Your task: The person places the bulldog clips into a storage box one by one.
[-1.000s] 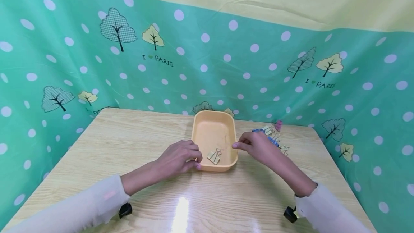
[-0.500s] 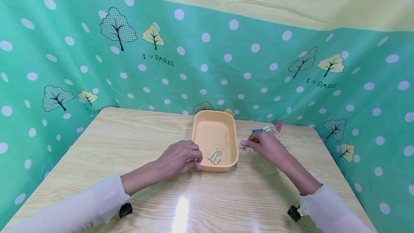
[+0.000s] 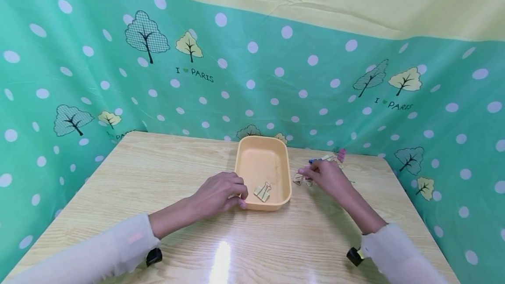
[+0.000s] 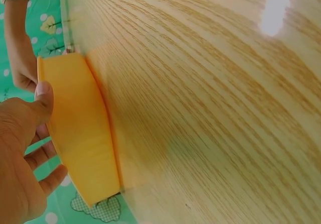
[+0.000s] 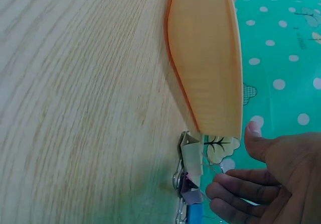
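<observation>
A pale clip (image 5: 192, 156) is pictured on a wooden table (image 3: 189, 157), just off the right side of a peach-coloured tray (image 3: 258, 161) and within close range of the right hand (image 3: 326, 178). From that hand's thumb tip, the clip is placed to the left and slightly toward the table's front edge. Its body is set toward the tray; its wire handles appear to be pointed at the fingers, though its exact long axis cannot be judged.

In the right wrist view, thumb and loosely bent fingers are parted, and nothing is seen to be gripped; whether a handle is touched cannot be told.

The tray, its length laid between the table's back and front edges, is held at its near left corner by the left hand (image 3: 222, 189), the rim pinched between thumb and fingers. The left hand is separated from the pale clip by the tray's width.

Beyond that clip, a purplish clip (image 5: 186, 186) and a blue clip (image 5: 195, 215) are bunched; a pink clip (image 3: 341, 155) is seen nearer the table's back right corner. Inside the tray, near its front edge, a cream clip (image 3: 261, 193), possibly two overlapped, is lodged.
</observation>
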Demonstrator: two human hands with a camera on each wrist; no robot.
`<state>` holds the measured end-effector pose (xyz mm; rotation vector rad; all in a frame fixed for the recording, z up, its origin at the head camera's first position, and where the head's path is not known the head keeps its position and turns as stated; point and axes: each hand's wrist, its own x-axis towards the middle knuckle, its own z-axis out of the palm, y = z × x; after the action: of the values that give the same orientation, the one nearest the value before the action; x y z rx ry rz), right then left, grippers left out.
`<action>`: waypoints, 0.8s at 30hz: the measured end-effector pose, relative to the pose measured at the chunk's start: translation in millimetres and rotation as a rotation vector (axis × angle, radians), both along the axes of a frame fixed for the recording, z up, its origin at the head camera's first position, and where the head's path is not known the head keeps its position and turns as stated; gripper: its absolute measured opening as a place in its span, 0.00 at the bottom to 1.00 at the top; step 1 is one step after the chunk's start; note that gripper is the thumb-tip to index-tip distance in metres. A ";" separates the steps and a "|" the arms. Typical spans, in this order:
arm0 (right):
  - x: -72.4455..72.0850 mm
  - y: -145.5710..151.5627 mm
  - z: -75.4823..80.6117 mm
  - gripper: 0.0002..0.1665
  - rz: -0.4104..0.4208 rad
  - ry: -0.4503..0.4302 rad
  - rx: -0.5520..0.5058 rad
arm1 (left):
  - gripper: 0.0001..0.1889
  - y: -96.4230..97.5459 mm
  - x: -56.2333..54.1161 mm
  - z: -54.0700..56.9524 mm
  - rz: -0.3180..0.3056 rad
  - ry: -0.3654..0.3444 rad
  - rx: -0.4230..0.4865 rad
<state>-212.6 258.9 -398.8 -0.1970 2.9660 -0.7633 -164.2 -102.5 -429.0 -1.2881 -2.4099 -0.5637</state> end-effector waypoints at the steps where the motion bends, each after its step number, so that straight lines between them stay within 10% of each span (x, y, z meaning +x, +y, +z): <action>1: -0.9 0.0 -1.2 0.25 -0.010 0.000 0.000 | 0.12 0.0 -0.1 0.0 0.001 -0.001 -0.002; 24: -15.7 -13.4 -22.5 0.11 0.017 -0.035 -0.037 | 0.12 -0.4 0.2 1.4 0.007 0.004 -0.026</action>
<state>-228.3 245.5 -421.3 -0.2077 2.9149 -0.8120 -164.0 -102.9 -427.6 -1.2898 -2.4253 -0.5297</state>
